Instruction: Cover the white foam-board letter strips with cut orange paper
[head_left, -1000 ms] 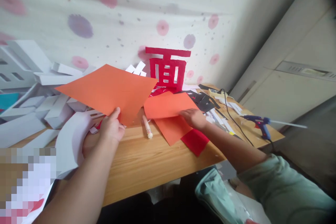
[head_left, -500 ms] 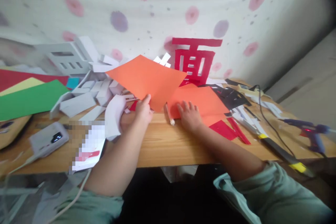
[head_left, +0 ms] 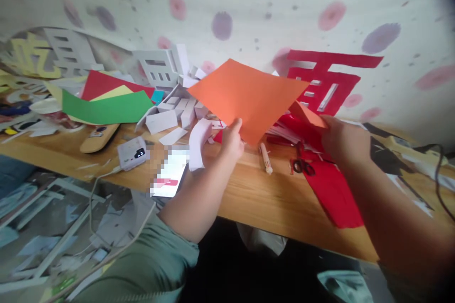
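Observation:
An orange sheet of paper (head_left: 249, 97) is raised above the table, its lower edge pinched between the thumb and fingers of my left hand (head_left: 232, 142). My right hand (head_left: 346, 144), smeared by motion, grips the edge of a second orange sheet (head_left: 308, 116), which is tilted and partly behind the first one. Below the hands lie a thick pale pen (head_left: 266, 158) and a pair of scissors (head_left: 304, 166) with dark handles. Red paper (head_left: 336, 194) reaches from under the scissors toward the front edge. Behind my right hand stands a red cut-out character (head_left: 320, 78).
White paper pieces (head_left: 167, 120) crowd the table left of my left hand. Green paper (head_left: 110, 108) lies over red and yellow sheets. A phone (head_left: 172, 175) and a white power bank (head_left: 132, 154) sit near the front edge. Black scraps (head_left: 386, 156) and a cable (head_left: 439, 184) are at right.
My right hand was flat on the second orange sheet; now it has lifted that sheet, uncovering scissors and red paper. My left hand still holds the first sheet. The view has turned left.

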The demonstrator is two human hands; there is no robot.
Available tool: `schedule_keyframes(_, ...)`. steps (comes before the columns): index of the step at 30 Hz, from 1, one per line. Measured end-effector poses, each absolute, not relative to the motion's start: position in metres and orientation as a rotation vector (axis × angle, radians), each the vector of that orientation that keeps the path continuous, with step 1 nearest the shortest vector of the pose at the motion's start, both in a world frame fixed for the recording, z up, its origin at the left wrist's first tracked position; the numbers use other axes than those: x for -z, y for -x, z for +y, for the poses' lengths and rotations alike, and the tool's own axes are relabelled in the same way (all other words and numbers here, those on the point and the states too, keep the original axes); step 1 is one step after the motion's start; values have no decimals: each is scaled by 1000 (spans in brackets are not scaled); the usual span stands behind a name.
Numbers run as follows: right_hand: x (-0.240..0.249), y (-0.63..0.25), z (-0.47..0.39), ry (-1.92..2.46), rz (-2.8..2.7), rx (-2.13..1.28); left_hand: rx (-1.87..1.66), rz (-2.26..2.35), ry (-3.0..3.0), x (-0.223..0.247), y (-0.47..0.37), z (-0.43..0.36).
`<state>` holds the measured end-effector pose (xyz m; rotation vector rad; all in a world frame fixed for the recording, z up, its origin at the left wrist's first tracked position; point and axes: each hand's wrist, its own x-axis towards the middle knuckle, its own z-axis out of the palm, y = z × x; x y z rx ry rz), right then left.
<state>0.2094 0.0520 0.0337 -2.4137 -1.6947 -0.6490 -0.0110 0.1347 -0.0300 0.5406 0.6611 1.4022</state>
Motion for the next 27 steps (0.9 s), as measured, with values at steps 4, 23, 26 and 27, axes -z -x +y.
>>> schedule_keyframes(4, -27, -176, 72, 2198, -1783, 636, -1596, 420, -646, 14, 28, 136)
schedule_keyframes(23, -119, -275, 99, 2139, -1648, 806, -1545, 715, -595, 8, 15, 132)
schedule_keyframes(26, -127, -310, 50, 1948, -1631, 1078, -1538, 732, -666, 16, 15, 136)
schedule_keyframes(27, -120, -318, 33, 1918, -1647, 1117, -1529, 751, -695, 19, 15, 139)
